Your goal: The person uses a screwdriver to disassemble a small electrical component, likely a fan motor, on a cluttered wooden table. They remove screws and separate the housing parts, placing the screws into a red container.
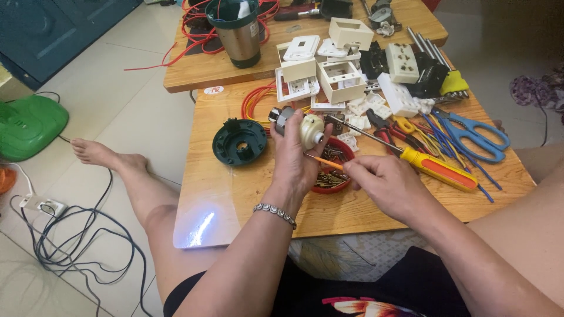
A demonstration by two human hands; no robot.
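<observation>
Cream-coloured motor part (pixel 310 129), rounded and with a metal fitting at one end, is held up above the middle of the wooden table (pixel 235 194) in the left hand (pixel 296 158), whose fingers are curled closed around it. A thin orange wire (pixel 325 162) is pinched between the closed fingertips of the right hand (pixel 382 182) and is pointed at the underside of the part. Just behind the hands, a small red bowl (pixel 336 176) of brass screws is set on the table. A yellow-and-orange screwdriver (pixel 435 167) lies near the right edge, beside the right hand, with blue scissors (pixel 473 135) farther toward that edge. A dark green round cover (pixel 239 141) rests near the left edge. White switch boxes (pixel 341 79) are heaped toward the far edge.
</observation>
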